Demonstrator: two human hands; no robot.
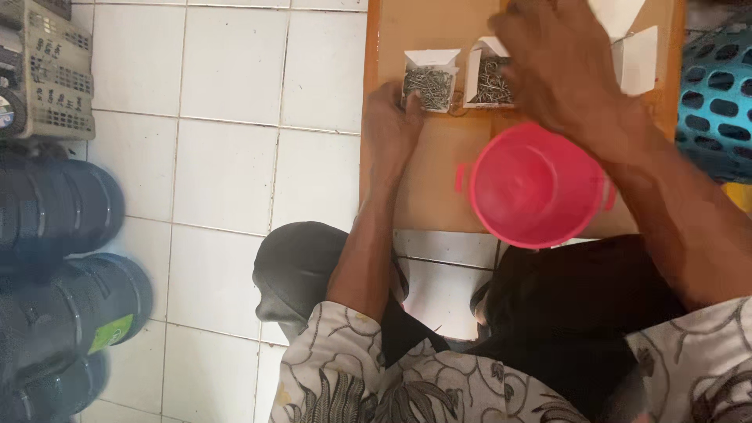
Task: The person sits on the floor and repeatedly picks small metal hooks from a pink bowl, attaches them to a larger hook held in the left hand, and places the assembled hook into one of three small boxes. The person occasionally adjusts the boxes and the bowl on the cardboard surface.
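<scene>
Head view, looking straight down past your patterned sleeves. Your left hand (394, 125) rests on the flat brown cardboard sheet (439, 180), fingers curled up against the near edge of the left white box (430, 78), a small open paper carton brimming with thin, grey metal nails in a tangled heap. I can't tell whether those fingers pinch anything; they sit touching the box's front. Your right hand (556, 66) hovers over the right white box (487, 82), a second open carton of the same bristly nails, fingers spread and bent down, partly covering it. The grip is hidden from here, so whether it has closed on nails I cannot tell.

Just below that hand sits the pink plastic bucket (536, 188), round, smooth, glossy, with small side lugs, standing upright on the cardboard's near edge. More folded white card flaps (634, 55) lie at the top right. A turquoise perforated basket (717, 102) curves in at the right edge. White glazed floor tiles (227, 157) spread to the left, beside dark ribbed cylinders (63, 258) and a grey slotted crate (47, 70).
</scene>
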